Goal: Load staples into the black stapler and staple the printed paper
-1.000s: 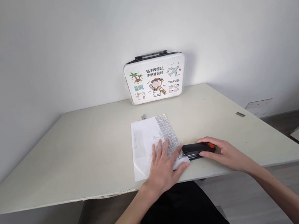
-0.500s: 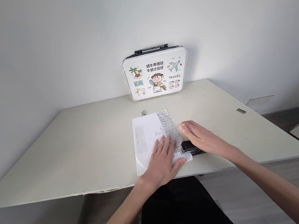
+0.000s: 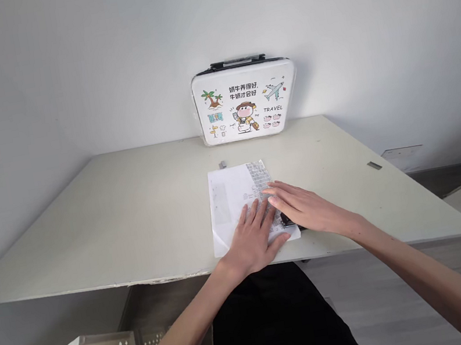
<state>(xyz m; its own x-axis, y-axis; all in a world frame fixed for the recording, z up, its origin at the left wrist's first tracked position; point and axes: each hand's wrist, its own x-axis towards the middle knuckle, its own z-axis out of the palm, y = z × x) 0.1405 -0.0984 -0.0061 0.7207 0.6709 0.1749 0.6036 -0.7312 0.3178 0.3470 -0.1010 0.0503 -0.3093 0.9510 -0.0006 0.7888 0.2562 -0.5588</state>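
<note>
Head view, left hand [image 3: 251,241] splayed on paper [image 3: 226,199], right hand [image 3: 310,206] over stapler [image 3: 286,220]

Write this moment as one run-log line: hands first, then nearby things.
left hand: flat on paper | right hand: over stapler, mostly covering it | stapler: at paper's right edge | case: upright beyond paper

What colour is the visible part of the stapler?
Black. The right hand hides most of the stapler; the head view shows a small part.
</note>
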